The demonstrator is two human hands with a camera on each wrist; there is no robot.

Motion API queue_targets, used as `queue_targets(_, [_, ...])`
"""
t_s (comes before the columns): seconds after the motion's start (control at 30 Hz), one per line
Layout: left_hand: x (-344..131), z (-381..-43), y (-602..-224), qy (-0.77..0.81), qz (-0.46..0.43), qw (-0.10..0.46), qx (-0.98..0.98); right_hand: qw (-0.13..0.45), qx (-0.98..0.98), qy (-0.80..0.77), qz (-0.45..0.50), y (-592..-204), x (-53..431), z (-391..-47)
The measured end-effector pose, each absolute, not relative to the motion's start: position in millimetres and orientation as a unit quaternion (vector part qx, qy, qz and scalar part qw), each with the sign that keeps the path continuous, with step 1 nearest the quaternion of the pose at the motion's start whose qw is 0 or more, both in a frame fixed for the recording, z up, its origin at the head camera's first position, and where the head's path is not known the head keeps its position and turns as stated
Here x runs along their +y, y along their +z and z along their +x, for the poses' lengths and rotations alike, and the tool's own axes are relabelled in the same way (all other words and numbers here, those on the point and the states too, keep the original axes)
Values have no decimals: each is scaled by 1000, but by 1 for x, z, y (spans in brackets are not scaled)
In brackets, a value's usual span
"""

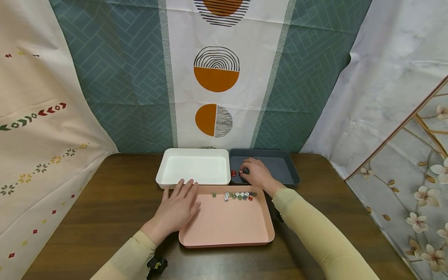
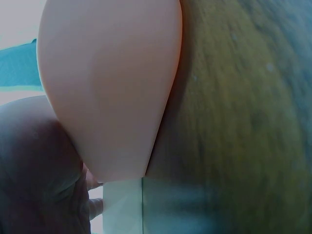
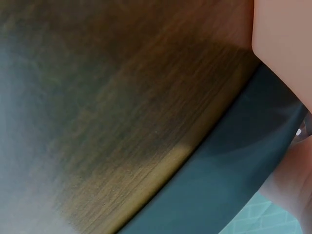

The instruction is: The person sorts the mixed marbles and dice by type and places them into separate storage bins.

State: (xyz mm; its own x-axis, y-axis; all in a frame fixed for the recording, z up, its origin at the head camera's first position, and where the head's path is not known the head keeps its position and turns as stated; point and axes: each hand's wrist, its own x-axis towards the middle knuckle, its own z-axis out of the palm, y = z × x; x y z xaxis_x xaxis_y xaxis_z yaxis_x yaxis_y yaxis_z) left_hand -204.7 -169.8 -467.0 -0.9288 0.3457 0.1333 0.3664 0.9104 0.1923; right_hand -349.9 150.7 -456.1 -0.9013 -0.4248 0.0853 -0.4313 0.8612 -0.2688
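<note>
My right hand (image 1: 257,174) reaches into the dark grey tray (image 1: 280,167), with finger and thumb pinching a red die (image 1: 240,171) low over its floor. Just left of it lies a second red die (image 1: 233,173). In the right wrist view, the fingers (image 3: 292,178) show past the dark tray's wall. My left hand (image 1: 178,210) is spread open over the left edge of the pink tray (image 1: 227,229), fingertips at the front rim of the white tray (image 1: 194,167). Toward the pink tray's back edge sit several small dice, among them white dice (image 1: 237,194), a green die (image 1: 214,195) and a red die (image 1: 250,197).
All three trays stand on a brown wooden table (image 1: 133,194), the white and dark ones side by side behind the pink one. A patterned curtain (image 1: 140,77) hangs at the back, with printed cloths on both sides.
</note>
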Motion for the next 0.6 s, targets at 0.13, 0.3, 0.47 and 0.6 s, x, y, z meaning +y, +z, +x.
queue_targets(0.13, [-169, -204, -467, -108, -183, 48, -976, 13, -964, 148, 220, -456, 151, -349])
queue_targets(0.3, [-170, -204, -467, -110, -183, 47, -976, 18, -964, 153, 217, -457, 151, -349])
queue_targets(0.47, [-170, -205, -467, -112, -184, 49, -975, 19, -964, 156, 215, -455, 153, -347])
queue_targets(0.6, [-170, -205, -468, -111, -184, 51, -975, 18, -962, 166, 215, -453, 156, -343])
